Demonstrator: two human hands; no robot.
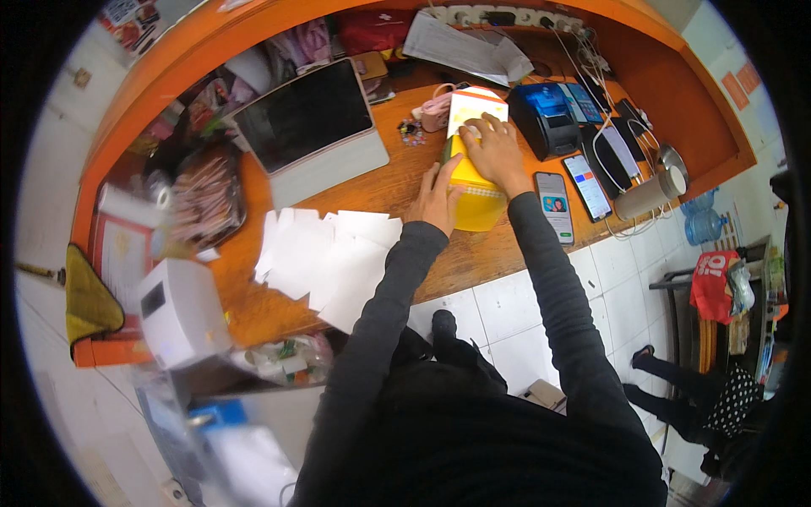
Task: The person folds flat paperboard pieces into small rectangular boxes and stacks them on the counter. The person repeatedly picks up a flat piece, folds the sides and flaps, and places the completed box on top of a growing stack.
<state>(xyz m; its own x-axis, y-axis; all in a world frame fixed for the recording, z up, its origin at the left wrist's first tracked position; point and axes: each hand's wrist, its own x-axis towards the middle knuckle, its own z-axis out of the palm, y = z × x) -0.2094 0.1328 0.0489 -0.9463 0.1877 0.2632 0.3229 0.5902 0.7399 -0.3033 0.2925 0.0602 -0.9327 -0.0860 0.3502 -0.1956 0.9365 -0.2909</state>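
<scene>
Both hands on the yellow box (pixel 476 198) at mid-bench.
My left hand (pixel 435 196) braces its nine o'clock side, grip spread flat; my right hand (pixel 497 152) presses the top, fingers spread, steadying it. White papers (pixel 325 253) lie at eight o'clock, phones (pixel 573 193) at three on the bench (pixel 397 182).

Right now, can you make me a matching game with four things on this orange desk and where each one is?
Things:
1. yellow box
2. tablet
3. white paper sheets
4. receipt printer

Places:
A. spread out left of the left hand
B. between both hands, right hand on top
C. right of the box, near the phones
D. propped up at the back left

Pairs: 1-B, 2-D, 3-A, 4-C
</scene>
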